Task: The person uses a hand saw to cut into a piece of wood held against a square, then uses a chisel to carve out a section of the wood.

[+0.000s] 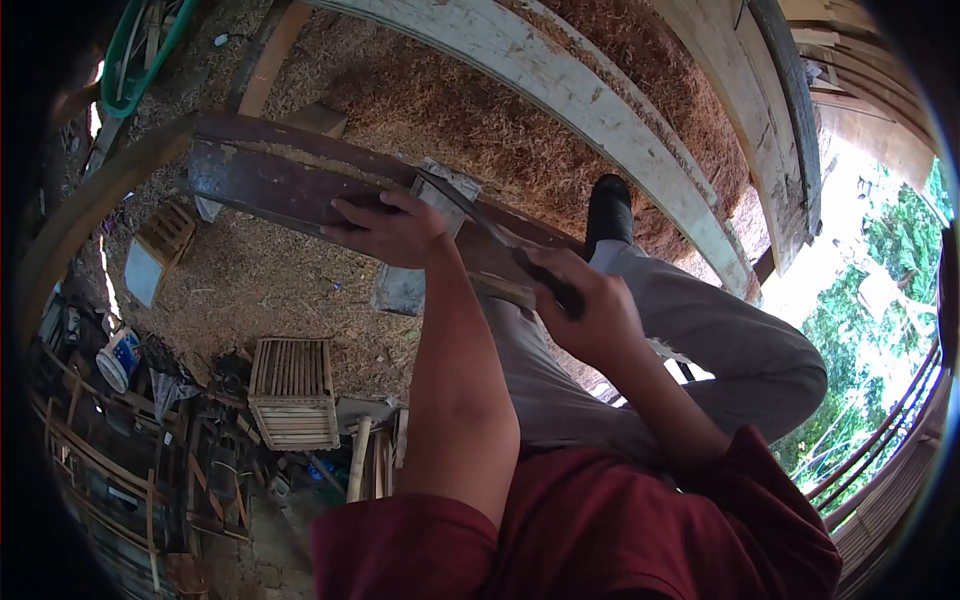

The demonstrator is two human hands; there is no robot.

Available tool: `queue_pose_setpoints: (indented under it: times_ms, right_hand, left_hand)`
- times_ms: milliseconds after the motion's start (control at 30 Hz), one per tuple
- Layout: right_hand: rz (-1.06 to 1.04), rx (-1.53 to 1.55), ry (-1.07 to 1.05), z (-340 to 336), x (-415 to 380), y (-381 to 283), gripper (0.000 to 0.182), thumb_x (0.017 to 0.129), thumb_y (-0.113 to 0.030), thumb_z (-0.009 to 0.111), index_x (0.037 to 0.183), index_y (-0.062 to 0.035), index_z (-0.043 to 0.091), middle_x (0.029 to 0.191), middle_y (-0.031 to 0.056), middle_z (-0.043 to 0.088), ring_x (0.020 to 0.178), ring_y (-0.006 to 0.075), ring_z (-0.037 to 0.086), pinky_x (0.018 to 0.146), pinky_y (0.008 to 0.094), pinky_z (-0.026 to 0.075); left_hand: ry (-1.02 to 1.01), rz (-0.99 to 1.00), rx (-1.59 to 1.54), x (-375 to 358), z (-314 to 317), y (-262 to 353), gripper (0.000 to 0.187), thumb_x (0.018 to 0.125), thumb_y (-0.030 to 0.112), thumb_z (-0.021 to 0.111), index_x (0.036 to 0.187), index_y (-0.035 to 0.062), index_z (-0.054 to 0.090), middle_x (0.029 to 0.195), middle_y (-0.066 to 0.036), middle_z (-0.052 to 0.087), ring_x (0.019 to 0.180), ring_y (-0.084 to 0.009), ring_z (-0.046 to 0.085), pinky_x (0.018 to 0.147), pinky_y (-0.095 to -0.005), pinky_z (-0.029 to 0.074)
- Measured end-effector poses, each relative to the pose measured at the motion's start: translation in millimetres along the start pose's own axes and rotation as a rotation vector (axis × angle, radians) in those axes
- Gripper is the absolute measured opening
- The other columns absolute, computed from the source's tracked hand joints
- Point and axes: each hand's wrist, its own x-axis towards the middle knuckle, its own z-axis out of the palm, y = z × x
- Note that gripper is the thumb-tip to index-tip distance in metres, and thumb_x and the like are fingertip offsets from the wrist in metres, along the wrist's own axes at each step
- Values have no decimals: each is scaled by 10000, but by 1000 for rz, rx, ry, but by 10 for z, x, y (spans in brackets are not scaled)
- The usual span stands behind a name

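Note:
My left hand (390,228) rests on a dark brown wooden board (270,180), its fingers stretched out and apart across the surface. My right hand (590,300) is wrapped round the dark handle of a long, narrow-bladed hand tool (490,222). That blade slants up and left from the fist, over the board, with its far end close to my left hand. Beneath the board runs a pale, worn block (400,290), showing on both sides of it. Which kind of bladed tool it is I cannot tell.
Long curved planks (560,95) arch past the board's far side. Shavings (230,290) cover the ground. A slatted wooden crate (293,392) stands lower left, near a smaller wooden stool (165,240). A green basket (140,55) is at upper left. My shoe (608,212) is beside the planks.

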Motion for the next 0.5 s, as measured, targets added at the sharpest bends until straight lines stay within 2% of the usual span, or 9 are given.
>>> queue_pose_setpoints:
  times_ms: [100,200,300,400,500]
  right_hand:
    - [49,-29,-36,259,505,-170,387,953,-183,749,1331,-106,717,1189,183,788,1031,390,773,862,443,628]
    - [-105,-53,93,259,321,-212,359,952,-261,727,1296,-156,732,949,159,805,879,417,772,802,511,627]
    - [54,-29,10,-58,-82,-210,355,971,-282,702,1301,-156,728,940,175,798,873,429,765,798,523,618]
    - [-76,-64,28,163,326,-228,383,954,-262,723,1324,-162,718,922,185,792,879,409,774,784,508,626]
    - [14,-37,-16,304,587,-269,389,949,-247,725,1329,-165,711,928,183,792,871,397,777,770,501,629]
  left_hand:
    - [2,4,-17,-9,-41,36,753,1063,448,427,1697,67,287,1739,-367,121,1542,-553,376,1104,-603,556]
    - [-19,2,-2,2,-3,-7,754,1065,456,417,1696,64,287,1737,-366,123,1535,-554,383,1081,-596,579]
    - [-30,-11,-31,3,-28,12,754,1060,460,420,1691,65,296,1736,-366,127,1530,-556,390,1058,-589,596]
    - [-5,-4,-9,4,15,-5,758,1052,461,433,1690,72,307,1737,-365,129,1525,-558,400,1060,-596,591]
    - [-2,-12,-18,-2,-18,14,760,1046,460,441,1688,74,314,1734,-368,140,1519,-562,407,1064,-609,581]
